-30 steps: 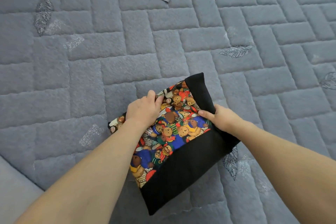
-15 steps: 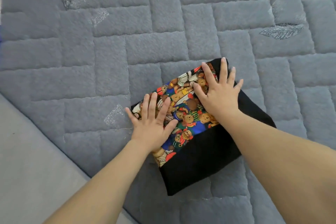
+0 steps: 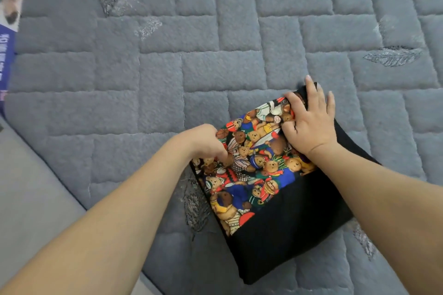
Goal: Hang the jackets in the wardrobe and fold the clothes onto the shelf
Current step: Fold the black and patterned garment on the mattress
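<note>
While gripping the folded garment (image 3: 275, 189), both hands (image 3: 309, 124) curled.

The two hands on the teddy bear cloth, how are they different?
The left hand has its fingers curled, gripping the near-left edge of the cloth; the right hand has straighter fingers spread over the far corner. The left hand sits nearer the person, the right hand farther away. The left hand's fingertips are tucked out of view; the right hand's show. Both touch the folded cloth on the grey quilt.
</note>
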